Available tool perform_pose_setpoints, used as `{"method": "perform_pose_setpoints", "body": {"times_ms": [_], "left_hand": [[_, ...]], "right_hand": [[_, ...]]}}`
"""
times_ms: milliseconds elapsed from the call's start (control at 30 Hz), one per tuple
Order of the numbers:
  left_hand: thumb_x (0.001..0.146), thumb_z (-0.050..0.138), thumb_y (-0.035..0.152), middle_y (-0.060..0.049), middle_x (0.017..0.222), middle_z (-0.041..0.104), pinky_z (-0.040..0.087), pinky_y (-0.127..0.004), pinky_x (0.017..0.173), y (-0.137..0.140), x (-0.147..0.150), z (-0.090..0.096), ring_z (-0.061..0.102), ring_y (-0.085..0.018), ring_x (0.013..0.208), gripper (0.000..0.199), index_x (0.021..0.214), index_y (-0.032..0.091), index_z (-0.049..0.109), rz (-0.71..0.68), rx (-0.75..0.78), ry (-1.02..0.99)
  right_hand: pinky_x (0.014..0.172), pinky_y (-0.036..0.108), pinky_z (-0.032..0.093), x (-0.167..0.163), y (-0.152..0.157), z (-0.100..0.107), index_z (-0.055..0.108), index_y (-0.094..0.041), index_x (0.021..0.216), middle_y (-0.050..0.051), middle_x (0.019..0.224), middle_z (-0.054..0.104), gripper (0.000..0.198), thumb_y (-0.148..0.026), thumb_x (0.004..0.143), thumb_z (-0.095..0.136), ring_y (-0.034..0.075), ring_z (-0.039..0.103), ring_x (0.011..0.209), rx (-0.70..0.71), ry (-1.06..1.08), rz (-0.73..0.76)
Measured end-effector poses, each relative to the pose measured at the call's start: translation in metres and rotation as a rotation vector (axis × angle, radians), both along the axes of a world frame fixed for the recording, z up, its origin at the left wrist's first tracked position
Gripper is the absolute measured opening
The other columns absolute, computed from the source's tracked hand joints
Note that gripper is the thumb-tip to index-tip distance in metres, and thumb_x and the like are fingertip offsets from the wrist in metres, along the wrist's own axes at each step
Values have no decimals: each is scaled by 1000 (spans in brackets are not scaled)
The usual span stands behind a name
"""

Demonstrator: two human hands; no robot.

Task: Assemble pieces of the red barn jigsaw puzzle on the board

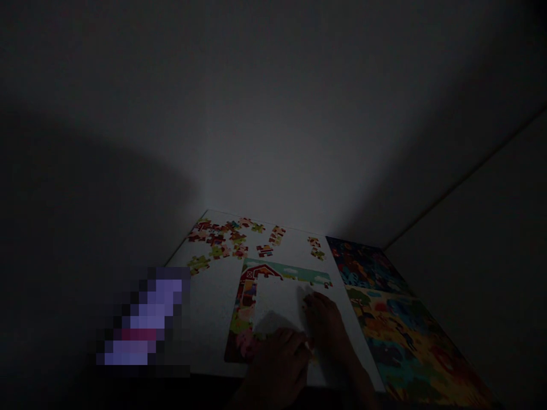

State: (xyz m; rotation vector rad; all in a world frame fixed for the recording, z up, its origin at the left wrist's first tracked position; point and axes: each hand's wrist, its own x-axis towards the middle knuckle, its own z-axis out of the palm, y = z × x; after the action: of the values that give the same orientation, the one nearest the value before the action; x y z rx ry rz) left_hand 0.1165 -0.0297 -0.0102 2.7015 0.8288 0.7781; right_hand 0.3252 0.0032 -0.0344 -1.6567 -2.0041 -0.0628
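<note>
From where I am standing, the room is lying in deep shadow, and a person is bending both bare hands over a pale surface [205,319]. A partly joined jigsaw puzzle [245,312] is lying near the person's side of it, its border running along the far edge and down the left, around a white area; a red barn [261,272] is showing at its far left corner. The left hand [280,359] is resting low over the near part of the puzzle, its fingers bending toward the other hand. The right hand [322,316] is reaching in over the right part of the white area, its fingers curving down and left. I cannot tell whether either hand's fingers are pinching a piece; the gloom is hiding their tips. Beyond the puzzle, a crowd of loose pieces [216,239] is lying toward the far left, with a few more scattering rightward along the far side. To the right, a dark blue picture [370,262] and a yellowish picture [414,341] are lying edge to edge. At the left, a pixelated purple patch [149,313] is glowing.
</note>
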Motion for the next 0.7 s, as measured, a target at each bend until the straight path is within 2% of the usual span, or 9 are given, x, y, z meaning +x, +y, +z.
{"method": "perform_pose_setpoints", "body": {"times_ms": [233, 400, 567, 700], "left_hand": [[86, 63, 27, 0, 97, 62, 43, -34, 78, -1, 2, -4, 55, -19, 92, 9, 91, 21, 58, 9, -2, -20], [85, 64, 29, 1, 103, 63, 43, -34, 76, 0, 2, -6, 55, -20, 92, 15, 97, 22, 59, 20, -2, -25], [86, 64, 31, -1, 100, 64, 44, -33, 75, 2, 1, -5, 55, -20, 92, 17, 100, 21, 61, 2, 26, -29], [89, 60, 30, -3, 101, 65, 46, -32, 77, 4, 4, -11, 56, -20, 91, 17, 102, 21, 62, 8, 51, -61]], "right_hand": [[94, 41, 52, -43, 22, 24, 70, -23, 104, 11, 115, 67, 20, -26, 88, 58, 27, 61, 111, -143, 74, 49], [95, 39, 52, -62, 36, 30, 68, -22, 109, 11, 117, 65, 26, -23, 83, 65, 24, 60, 110, -219, 157, 161], [93, 37, 52, -80, 52, 33, 68, -21, 105, 10, 114, 65, 23, -23, 83, 66, 23, 61, 108, -262, 252, 219], [82, 34, 55, -77, 69, 53, 69, -22, 106, 7, 108, 68, 24, -24, 83, 64, 21, 67, 92, -374, 323, 249]]}}
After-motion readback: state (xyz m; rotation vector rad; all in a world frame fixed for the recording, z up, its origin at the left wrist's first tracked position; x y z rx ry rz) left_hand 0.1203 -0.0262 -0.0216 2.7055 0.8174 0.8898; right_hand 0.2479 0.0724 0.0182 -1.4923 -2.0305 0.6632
